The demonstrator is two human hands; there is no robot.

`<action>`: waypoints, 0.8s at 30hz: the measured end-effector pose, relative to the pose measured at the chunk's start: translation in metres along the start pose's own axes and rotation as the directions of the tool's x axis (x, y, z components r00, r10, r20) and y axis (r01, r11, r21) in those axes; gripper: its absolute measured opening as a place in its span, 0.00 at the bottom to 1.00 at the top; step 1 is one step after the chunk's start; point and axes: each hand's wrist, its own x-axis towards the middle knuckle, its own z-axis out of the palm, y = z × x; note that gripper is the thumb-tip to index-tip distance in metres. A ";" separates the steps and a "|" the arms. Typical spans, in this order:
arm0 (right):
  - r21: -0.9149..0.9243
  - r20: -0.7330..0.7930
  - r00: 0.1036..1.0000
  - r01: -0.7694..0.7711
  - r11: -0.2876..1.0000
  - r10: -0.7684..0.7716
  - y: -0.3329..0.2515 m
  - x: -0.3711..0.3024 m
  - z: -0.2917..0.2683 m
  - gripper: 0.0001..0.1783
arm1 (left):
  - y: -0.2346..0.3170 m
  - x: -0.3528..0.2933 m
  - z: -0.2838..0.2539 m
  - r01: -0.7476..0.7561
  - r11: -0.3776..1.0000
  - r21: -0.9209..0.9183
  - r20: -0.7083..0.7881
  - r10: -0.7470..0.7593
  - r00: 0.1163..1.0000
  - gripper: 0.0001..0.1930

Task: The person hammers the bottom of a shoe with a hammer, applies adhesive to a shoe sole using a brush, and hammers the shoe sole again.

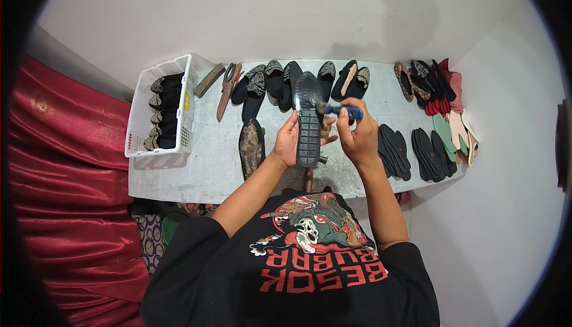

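Note:
My left hand (287, 139) grips a black shoe sole (308, 127) upright, its fingers wrapped behind it. The front of the sole shines as if wet, and its lower half has a raised grid pattern. My right hand (359, 136) is closed round a blue-handled brush (350, 112). The brush's head is at the right edge of the sole, near the middle. To the left, close to my left wrist, lies a black shoe (251, 148) with a patchy brown underside. Below the sole a wooden-handled tool (308, 180) shows in part.
Several dark patterned slip-on shoes (274, 80) line the table's back. A white plastic basket (186, 109) of shoes stands at the left, beside scissors (229, 74) and a brown block (210, 81). Stacked black insoles (393, 151) and coloured pieces (444, 133) lie at the right.

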 end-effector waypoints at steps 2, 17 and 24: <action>0.010 -0.031 0.999 -0.008 1.000 0.008 -0.001 0.006 0.000 0.10 | -0.004 -0.003 -0.003 0.016 1.000 0.016 -0.042 -0.015 0.999 0.34; 0.052 0.009 1.000 -0.007 0.999 0.006 0.000 -0.003 -0.002 0.09 | -0.005 -0.002 0.004 0.001 0.999 0.033 -0.190 0.005 0.982 0.35; 0.067 0.023 1.000 -0.019 0.998 0.017 -0.001 -0.011 -0.001 0.09 | 0.001 -0.001 0.006 -0.004 0.999 0.033 -0.119 0.008 0.993 0.33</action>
